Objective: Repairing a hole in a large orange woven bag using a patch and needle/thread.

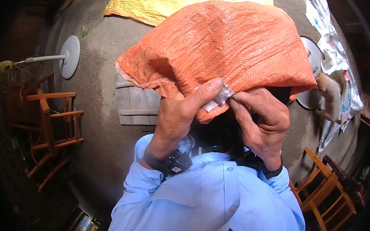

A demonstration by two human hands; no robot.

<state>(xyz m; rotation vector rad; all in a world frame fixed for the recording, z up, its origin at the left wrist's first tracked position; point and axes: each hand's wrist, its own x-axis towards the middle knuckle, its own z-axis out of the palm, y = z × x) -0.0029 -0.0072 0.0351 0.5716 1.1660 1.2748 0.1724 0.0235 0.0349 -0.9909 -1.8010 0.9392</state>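
Note:
An orange woven sack [227, 45] is spread out in front of me, its near edge bunched between my hands. My left hand [184, 109] grips that edge, with the thumb lying on a small white piece of cloth [219, 99] on the sack. Close beside the thumb, my right hand [261, 119] has its thumb and forefinger pinched together at the right end of the white piece. Whatever lies between those fingertips is too small to make out.
Yellow sacking [161, 4] lies on the floor beyond. At left stand a fan with a round base [70, 57] and a wooden chair [44, 107]. Slatted grey boards [135, 103] lie nearby. At right are white sacks [333, 51], a pale furry animal [330, 96] and another wooden chair [325, 191].

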